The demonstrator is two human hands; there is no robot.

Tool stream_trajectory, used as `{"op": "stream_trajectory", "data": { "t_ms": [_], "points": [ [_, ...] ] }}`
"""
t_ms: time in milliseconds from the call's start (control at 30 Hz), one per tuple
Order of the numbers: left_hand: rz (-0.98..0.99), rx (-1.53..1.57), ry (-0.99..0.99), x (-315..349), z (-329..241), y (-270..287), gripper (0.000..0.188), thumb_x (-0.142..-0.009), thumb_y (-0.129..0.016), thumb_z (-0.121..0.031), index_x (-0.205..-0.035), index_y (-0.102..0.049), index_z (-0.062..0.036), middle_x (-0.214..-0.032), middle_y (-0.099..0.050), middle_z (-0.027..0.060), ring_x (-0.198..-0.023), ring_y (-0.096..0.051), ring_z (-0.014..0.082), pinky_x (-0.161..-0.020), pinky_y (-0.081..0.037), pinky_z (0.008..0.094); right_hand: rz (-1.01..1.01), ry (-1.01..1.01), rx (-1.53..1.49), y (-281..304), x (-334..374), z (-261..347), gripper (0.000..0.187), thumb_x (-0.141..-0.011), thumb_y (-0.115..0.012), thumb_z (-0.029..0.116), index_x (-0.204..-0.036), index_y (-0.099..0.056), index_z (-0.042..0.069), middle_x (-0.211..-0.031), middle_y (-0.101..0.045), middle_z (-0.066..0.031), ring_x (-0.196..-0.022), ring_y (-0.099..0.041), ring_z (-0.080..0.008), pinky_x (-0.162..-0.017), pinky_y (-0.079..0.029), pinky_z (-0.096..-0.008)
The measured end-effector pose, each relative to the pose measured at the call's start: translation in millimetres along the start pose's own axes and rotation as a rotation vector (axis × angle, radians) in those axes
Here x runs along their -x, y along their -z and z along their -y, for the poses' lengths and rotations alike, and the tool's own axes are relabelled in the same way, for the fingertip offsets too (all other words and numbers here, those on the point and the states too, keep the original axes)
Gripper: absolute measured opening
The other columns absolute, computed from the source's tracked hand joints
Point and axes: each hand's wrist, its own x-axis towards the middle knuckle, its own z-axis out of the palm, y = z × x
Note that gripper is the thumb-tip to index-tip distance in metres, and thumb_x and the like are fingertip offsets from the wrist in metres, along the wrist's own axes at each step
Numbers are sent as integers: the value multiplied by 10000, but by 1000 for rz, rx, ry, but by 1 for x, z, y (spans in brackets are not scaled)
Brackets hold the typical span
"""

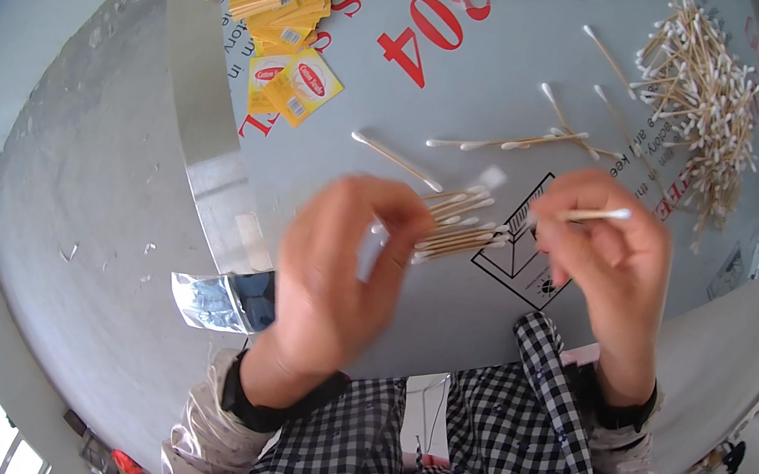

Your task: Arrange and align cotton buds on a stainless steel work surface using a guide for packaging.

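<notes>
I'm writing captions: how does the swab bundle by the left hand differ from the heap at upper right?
The swab bundle is small; the heap is far larger. The bundle's sticks run nearly parallel; the heap's point every way. Both show white tips on tan sticks.

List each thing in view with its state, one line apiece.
Left hand: fingers curled, blurred; grip unclear
Right hand: pinching one swab
Held swab: raised, one white tip exposed
Swab bunch: roughly parallel, by the left fingertips
Loose swabs: scattered, some crossing
Swab heap: jumbled
Yellow packets: piled, overlapping
Checked cloth: draped over the lap
</notes>
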Motion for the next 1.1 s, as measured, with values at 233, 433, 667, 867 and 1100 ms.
{"op": "stream_trajectory", "data": {
  "t_ms": [233, 433, 667, 867, 1100],
  "points": [
    [336, 242, -151, 13, -33, -41, 263, -721, -768, 50, -923, -615, -19, -798, -663, 77, -684, -644, 248, -615, -501, 338, 139, -222, -226, 32, 47, 14, 72, -888, -667, -53, -958, -679, -64, -946, -662, -141, -756, -677, -175, -595, -558, -254],
    [409, 69, -377, 0, -26, -38, 153, -734, -765, -36, -817, -636, -48, -784, -652, 60, -722, -637, 257, -661, -503, 355, -258, -379, 22, 108, 126, 4, 111, -862, -620, -96, -961, -661, -70, -949, -674, -142, -701, -666, -153, -596, -552, -272],
    [154, -371, -115, -54, 2, -7, 246, -691, -754, -17, -904, -632, -42, -908, -604, 78, -861, -590, 277, -723, -484, 374, -428, -618, 635, 206, 198, -64, 209, -858, -657, -4, -1067, -650, 1, -1003, -680, -82, -716, -620, -119, -606, -504, -254],
    [198, -396, -153, -59, 11, -12, 214, -700, -750, -14, -875, -633, -50, -915, -603, 57, -856, -590, 259, -688, -495, 370, -306, 1, 825, 122, 114, -23, 212, -847, -627, -60, -1039, -666, 20, -1003, -642, -75, -698, -571, -131, -620, -456, -251],
    [136, -337, -167, -52, 3, -12, 172, -709, -705, 23, -823, -590, -36, -817, -595, 72, -776, -591, 268, -663, -488, 376, -131, 473, 693, 28, 9, 3, 271, -843, -627, -77, -1082, -684, 39, -1041, -648, -115, -713, -580, -149, -571, -427, -244]
  ]
}}
